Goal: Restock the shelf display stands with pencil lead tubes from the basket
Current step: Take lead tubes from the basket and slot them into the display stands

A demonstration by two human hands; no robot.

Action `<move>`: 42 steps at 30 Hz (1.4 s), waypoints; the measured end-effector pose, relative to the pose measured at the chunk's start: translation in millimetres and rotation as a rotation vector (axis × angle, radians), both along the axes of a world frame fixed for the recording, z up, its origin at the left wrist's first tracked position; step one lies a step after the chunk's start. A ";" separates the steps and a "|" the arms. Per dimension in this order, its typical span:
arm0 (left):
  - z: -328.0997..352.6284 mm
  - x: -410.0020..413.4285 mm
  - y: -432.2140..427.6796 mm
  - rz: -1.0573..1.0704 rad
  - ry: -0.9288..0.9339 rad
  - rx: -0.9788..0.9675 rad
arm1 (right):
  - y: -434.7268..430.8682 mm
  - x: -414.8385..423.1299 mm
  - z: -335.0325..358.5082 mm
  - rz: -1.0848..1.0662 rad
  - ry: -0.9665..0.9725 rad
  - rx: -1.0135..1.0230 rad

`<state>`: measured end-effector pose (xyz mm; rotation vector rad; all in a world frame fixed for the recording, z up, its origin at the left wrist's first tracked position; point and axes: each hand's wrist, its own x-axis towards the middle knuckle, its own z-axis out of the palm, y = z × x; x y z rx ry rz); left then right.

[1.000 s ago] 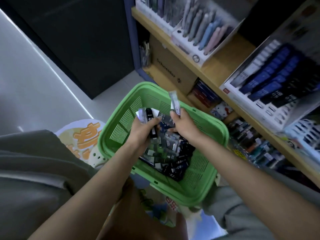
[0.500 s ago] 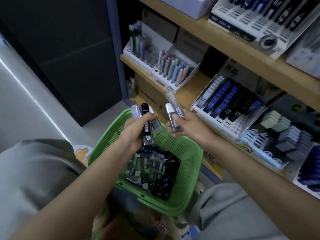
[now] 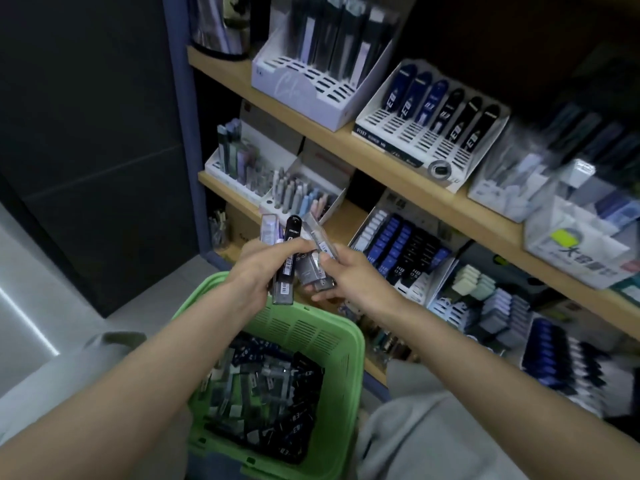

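Observation:
My left hand [image 3: 260, 268] grips a bunch of pencil lead tubes [image 3: 288, 258], a black one in the middle and a pale one at its left. My right hand [image 3: 349, 277] holds clear grey tubes [image 3: 317, 271] right beside them, and both hands meet above the green basket [image 3: 341, 344]. The basket holds a heap of black, blue and clear tubes [image 3: 266, 389]. On the upper shelf a white display stand [image 3: 408, 133] carries blue and black tubes at the back and has bare front slots. A fuller stand [image 3: 401, 251] sits on the shelf below.
Wooden shelves [image 3: 381, 161] run from upper left to lower right. Other stands hold pens [image 3: 325, 53], pastel pens [image 3: 298, 195] and erasers [image 3: 491, 299]. A dark wall and pale floor lie at the left. My grey-clothed knees flank the basket.
Both hands have risen out of the basket with tubes and come together. My view has lifted from the basket toward the shelves.

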<state>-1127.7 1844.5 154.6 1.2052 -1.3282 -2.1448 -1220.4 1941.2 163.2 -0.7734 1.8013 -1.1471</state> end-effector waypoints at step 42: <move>91.0 -80.4 5.4 -0.187 0.267 -0.035 | 95.9 -129.6 154.3 -0.581 0.931 -0.194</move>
